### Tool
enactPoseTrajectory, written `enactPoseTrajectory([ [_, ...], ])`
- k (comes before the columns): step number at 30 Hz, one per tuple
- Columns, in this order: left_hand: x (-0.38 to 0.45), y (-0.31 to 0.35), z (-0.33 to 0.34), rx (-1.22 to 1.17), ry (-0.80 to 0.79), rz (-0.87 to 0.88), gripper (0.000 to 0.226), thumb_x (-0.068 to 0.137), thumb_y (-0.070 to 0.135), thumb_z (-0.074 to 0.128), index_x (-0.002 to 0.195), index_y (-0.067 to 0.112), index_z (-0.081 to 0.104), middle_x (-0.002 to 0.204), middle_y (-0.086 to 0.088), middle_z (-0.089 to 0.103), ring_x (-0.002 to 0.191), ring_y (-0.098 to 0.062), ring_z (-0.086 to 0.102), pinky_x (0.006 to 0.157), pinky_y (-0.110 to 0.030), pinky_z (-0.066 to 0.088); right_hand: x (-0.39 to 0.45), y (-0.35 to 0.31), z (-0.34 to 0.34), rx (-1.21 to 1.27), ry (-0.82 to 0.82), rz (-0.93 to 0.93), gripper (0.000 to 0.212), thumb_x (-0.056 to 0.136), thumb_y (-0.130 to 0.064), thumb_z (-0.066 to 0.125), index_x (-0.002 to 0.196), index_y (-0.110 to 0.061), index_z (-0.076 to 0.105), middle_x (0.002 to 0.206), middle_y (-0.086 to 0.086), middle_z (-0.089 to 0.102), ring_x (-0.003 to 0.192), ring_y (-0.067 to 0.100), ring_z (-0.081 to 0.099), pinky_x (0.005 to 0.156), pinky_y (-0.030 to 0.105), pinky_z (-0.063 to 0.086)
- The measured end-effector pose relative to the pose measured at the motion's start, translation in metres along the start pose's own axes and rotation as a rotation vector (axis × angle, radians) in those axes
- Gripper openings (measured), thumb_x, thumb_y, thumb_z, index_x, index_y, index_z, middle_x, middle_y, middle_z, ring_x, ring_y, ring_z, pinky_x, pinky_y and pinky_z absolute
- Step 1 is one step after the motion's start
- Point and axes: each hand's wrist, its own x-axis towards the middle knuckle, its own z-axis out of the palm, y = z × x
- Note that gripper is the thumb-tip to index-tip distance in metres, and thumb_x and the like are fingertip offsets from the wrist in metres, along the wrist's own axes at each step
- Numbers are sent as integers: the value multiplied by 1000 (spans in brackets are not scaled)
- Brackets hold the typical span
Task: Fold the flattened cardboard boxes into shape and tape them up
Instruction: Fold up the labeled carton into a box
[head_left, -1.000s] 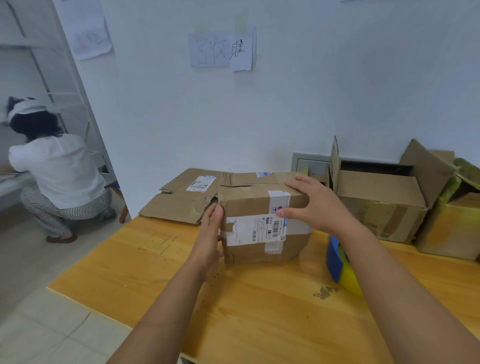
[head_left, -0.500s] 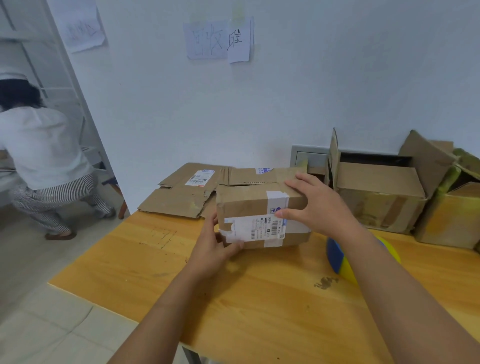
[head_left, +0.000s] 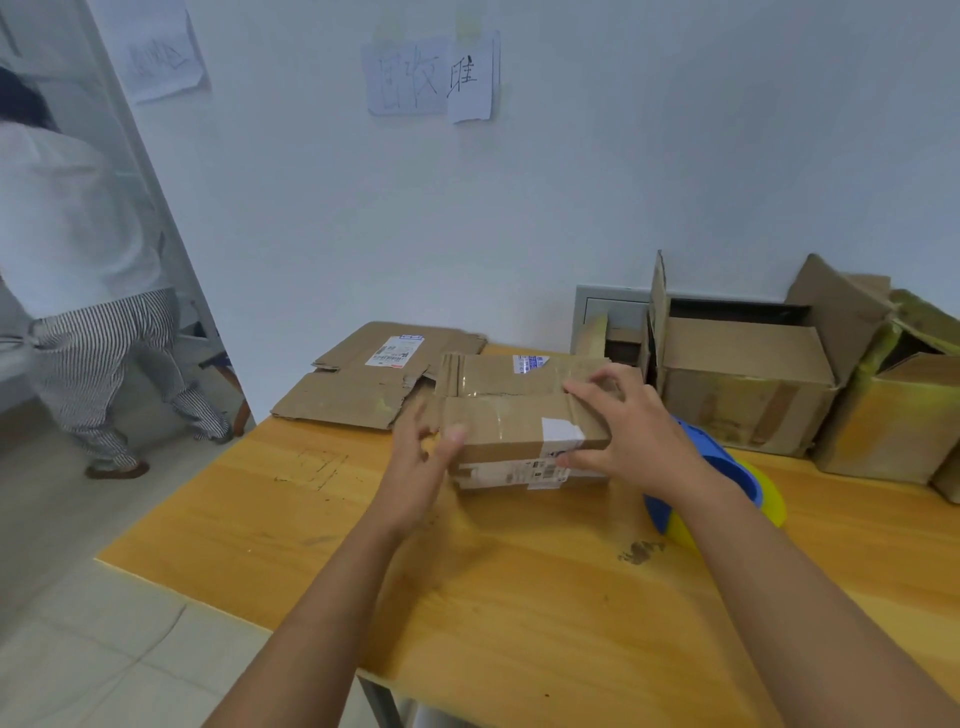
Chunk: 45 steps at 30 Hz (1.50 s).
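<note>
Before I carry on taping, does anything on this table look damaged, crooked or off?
Yes. The flattened cardboard at the table's back left has torn, ragged edges and overhangs the table edge. The open boxes on the right are creased, with yellow-stained walls. The box being handled shows old tape and labels.

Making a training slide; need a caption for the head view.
Both hands, left and right, hold a taped cardboard box on a wooden table.

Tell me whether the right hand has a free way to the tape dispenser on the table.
Probably yes. The tape dispenser lies right beside the right hand, partly hidden under its wrist, with nothing between them. But that hand is holding the box and would have to let go first.
</note>
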Motion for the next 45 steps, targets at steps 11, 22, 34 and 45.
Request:
enactPoseTrajectory([
  [11,59,14,-3,-109,-88,-184,102,70,80,58,156,42,16,154,7,39,133,-17,46,115,-46,35,18,13,-3,104,-55,25,95,63,-69,79,141,-56,25,145,-32,9,139,25,24,105,47,39],
  [22,64,26,-3,363,-137,45,86,71,83,56,146,42,43,160,25,11,138,4,20,115,-39,29,50,12,-19,112,-279,100,97,69,-66,79,150,-45,32,157,-17,13,136,20,36,101,36,44],
  [34,60,43,4,639,-249,15,124,60,88,57,159,28,12,165,9,-15,152,-15,5,118,-40,22,39,10,-17,98,-314,121,116,70,-74,73,157,-43,3,165,-17,-9,150,23,16,114,41,31],
  [45,44,52,8,610,-344,-11,102,73,91,38,157,38,13,166,9,-11,153,-15,3,117,-44,20,16,-4,-14,282,-240,251,64,100,-62,28,156,-33,20,168,-4,-14,155,25,5,113,48,29],
])
